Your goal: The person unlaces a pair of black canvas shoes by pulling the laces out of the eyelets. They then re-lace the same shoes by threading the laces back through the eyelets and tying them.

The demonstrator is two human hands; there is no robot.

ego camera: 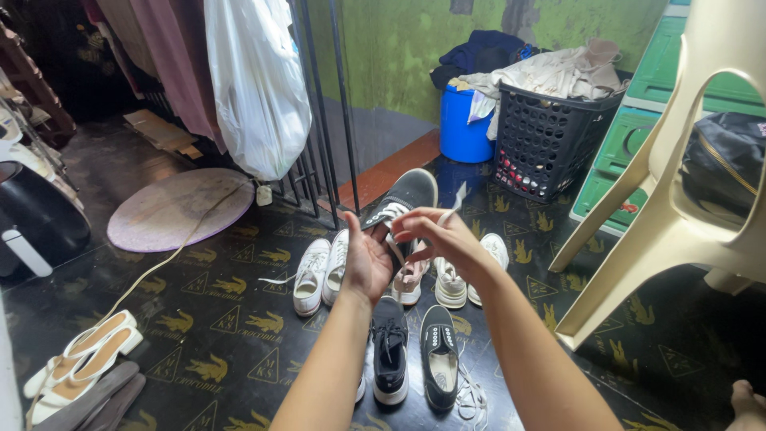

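Biggest in front of me is the cream plastic chair (678, 199), tipped over at my right with a black bag (722, 160) seen through its back; it crowds my right elbow. Behind stand the black laundry basket (546, 140) heaped with clothes and a blue bucket (463, 120) against the green wall, and a white plastic bag (255, 80) hangs on the rack to my left above a round pinkish mat (179, 209). I hold the grey sneaker (403, 199) up over the dark patterned floor (223, 327), toe pointing away: my left hand (365, 263) cups it from beneath, its fingers wrapped around the shoe's side, while my right hand (443, 235) has thumb and forefinger pinched together on the white lace (453, 201), whose end sticks up above them. I judge the lacing goes best if I keep the shoe steady in my left palm, keep the lace flat and untwisted, and draw it evenly through each eyelet. On the floor below lie a pair of white sneakers (319, 271), cream shoes (471, 275) beyond my wrists, a black pair (415, 355) near my forearms with a loose lace beside them, and cream heeled sandals (80, 355) far left. A cord (152, 275) trails across the floor, well apart from my hands.
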